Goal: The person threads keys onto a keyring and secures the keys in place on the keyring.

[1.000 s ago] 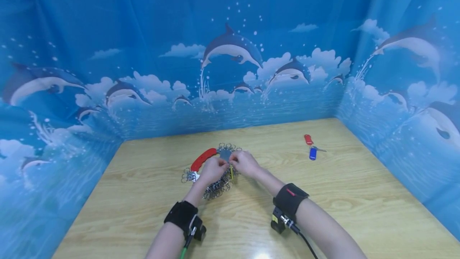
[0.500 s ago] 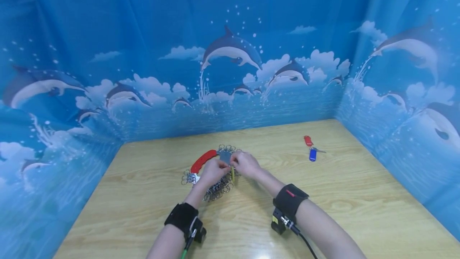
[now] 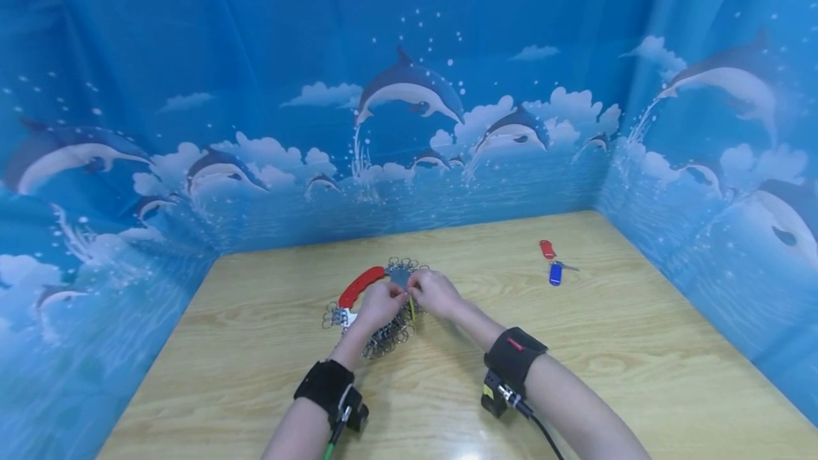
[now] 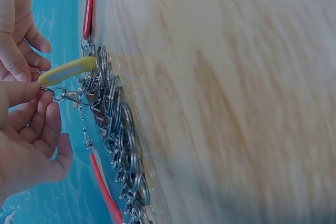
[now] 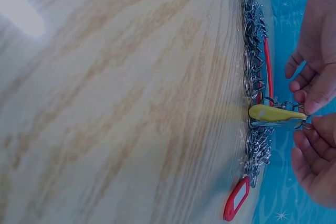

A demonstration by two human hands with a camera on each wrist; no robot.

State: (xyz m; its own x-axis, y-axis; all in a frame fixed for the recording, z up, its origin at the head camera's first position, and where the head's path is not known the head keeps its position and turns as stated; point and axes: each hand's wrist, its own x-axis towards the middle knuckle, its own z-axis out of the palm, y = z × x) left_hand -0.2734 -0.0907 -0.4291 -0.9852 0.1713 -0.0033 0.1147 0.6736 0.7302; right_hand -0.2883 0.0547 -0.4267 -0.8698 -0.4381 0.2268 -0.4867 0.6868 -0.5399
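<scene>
My left hand (image 3: pixel 383 302) and right hand (image 3: pixel 436 292) meet fingertip to fingertip over a cluster of metal snap hooks with split rings (image 4: pixel 118 124). The left hand pinches the split ring of one snap hook (image 4: pixel 71 96). The right hand pinches a small metal ring at the end of a yellow key tag (image 5: pixel 275 113), which hangs below the fingertips. Whether the two rings are linked is hidden by the fingers. The cluster is fixed around a holder with a red curved handle (image 3: pixel 361 287) and a grey plate (image 3: pixel 400 275), partly covered by the hands.
To the right on the wooden table (image 3: pixel 613 346) lie a red key tag (image 3: pixel 547 249) and a blue key tag (image 3: pixel 556 275) with a key beside it. A blue dolphin-print curtain (image 3: pixel 409 183) stands along the back and sides.
Both hands stay nearly in place over the cluster, fingers shifting slightly. The yellow key tag swings a little beneath them.
</scene>
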